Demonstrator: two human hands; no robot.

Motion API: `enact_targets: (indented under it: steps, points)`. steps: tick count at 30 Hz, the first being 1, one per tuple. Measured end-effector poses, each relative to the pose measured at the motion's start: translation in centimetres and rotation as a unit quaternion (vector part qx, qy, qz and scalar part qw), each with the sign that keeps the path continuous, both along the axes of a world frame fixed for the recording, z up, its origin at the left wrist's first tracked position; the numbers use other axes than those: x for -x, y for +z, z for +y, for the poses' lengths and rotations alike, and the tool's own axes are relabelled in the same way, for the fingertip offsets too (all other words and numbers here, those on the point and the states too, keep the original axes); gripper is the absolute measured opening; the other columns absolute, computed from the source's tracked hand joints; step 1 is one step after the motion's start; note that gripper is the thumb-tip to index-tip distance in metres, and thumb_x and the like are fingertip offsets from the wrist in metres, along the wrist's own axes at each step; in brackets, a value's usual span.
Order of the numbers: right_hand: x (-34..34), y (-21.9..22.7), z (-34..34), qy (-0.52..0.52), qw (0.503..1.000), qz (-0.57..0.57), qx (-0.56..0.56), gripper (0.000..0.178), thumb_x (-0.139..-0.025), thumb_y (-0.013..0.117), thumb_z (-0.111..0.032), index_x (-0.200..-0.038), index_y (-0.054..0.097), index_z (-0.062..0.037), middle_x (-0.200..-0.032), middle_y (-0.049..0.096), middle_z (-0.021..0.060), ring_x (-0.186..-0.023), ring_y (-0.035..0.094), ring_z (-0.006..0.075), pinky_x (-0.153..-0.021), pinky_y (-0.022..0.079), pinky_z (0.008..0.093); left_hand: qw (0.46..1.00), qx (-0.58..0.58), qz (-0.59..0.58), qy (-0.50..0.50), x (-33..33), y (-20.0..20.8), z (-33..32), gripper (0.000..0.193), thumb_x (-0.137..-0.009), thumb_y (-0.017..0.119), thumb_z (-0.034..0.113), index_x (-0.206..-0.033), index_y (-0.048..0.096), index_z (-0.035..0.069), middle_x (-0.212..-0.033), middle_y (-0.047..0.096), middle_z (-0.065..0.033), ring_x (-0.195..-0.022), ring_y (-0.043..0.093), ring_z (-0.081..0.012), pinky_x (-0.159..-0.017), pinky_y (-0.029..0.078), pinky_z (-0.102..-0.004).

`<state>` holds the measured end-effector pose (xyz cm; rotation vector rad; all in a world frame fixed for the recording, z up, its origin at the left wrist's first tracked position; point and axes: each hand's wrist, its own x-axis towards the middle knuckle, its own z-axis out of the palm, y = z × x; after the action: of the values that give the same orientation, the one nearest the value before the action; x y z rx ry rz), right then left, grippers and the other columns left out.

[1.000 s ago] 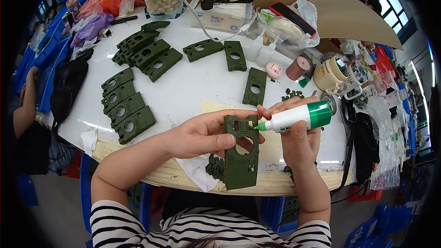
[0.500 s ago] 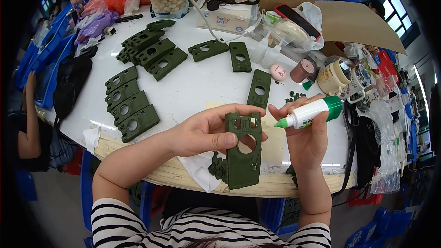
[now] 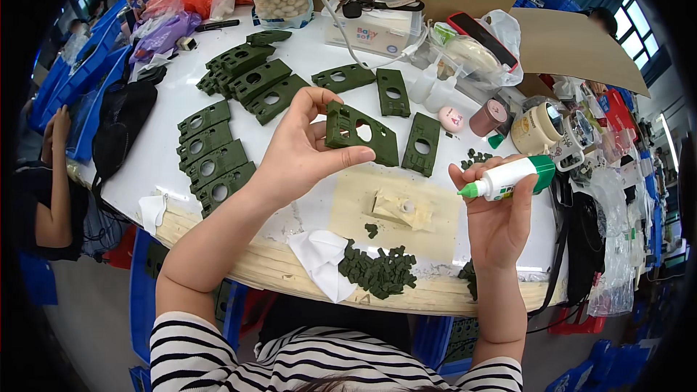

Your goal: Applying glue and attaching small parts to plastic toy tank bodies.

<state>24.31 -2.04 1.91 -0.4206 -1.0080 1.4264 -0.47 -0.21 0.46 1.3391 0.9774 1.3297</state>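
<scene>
Green plastic fills my view: my left hand (image 3: pixel 294 156) pinches a plate (image 3: pixel 361 133) with a round hole, thumb under its lower edge and fingers curled behind its left end, holding it tilted above the white table (image 3: pixel 163 156). My right hand (image 3: pixel 497 218) is wrapped shut around a glue tube (image 3: pixel 508 176), white with a green cap end, its nozzle pointing left toward the plate but well apart from it. Below, between my hands, a beige block (image 3: pixel 398 209) lies on a tan sheet. A pile of small green bits (image 3: pixel 377 270) sits at the near edge beside a white cloth (image 3: pixel 321 261). More plates (image 3: pixel 214 167) lie in rows to my left.
</scene>
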Motion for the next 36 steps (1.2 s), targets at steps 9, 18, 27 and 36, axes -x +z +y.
enact_targets:
  steps: [9, 18, 27, 36]
  points:
    - [0.4, -0.1, -0.2, -0.007, 1.000, 0.016, 0.011, 0.037, -0.095, 0.044, -0.042, -0.104, 0.046, -0.0065, -0.094, 0.057, 0.0084, -0.091, 0.060, 0.0217, -0.096, 0.044, 0.0471, 0.990, -0.052, 0.101, 0.077, 1.4, -1.0, 1.1, 0.063, -0.069, 0.082, 0.017, -0.114, 0.041, 0.001, -0.102, 0.049, -0.0082, -0.093, 0.055, -0.0145, -0.079, 0.052, -0.0306]
    - [-2.0, 0.1, 0.7, -0.167, 0.976, -0.101, -0.092, 0.030, -0.091, 0.058, -0.017, -0.114, 0.047, -0.0023, -0.106, 0.053, 0.0080, -0.091, 0.059, 0.0197, -0.080, 0.052, 0.0357, 0.994, -0.023, -0.056, 0.092, 0.7, 0.0, 0.9, 0.051, -0.076, 0.075, 0.008, -0.116, 0.044, -0.001, -0.103, 0.058, -0.0077, -0.093, 0.057, -0.0122, -0.081, 0.048, -0.0236]
    - [-5.5, -2.5, -6.3, -0.241, 0.646, -0.671, -0.272, 0.050, -0.063, 0.069, 0.003, -0.112, 0.059, -0.0054, -0.107, 0.057, 0.0128, -0.086, 0.061, 0.0266, -0.070, 0.052, 0.0332, 0.973, 0.037, -0.230, 0.007, 0.8, -0.2, 0.5, 0.041, -0.090, 0.061, 0.023, -0.122, 0.046, 0.003, -0.111, 0.059, -0.0086, -0.101, 0.057, -0.0167, -0.093, 0.046, -0.0357]
    - [-5.5, -3.3, -7.7, -0.144, 0.550, -0.749, -0.342, 0.041, -0.072, 0.056, 0.000, -0.113, 0.056, -0.0022, -0.105, 0.056, 0.0106, -0.088, 0.060, 0.0244, -0.072, 0.051, 0.0319, 0.949, 0.071, -0.286, -0.110, 0.5, -0.6, 0.3, 0.044, -0.096, 0.047, 0.035, -0.128, 0.045, 0.004, -0.117, 0.058, -0.0078, -0.108, 0.055, -0.0185, -0.094, 0.046, -0.0378]
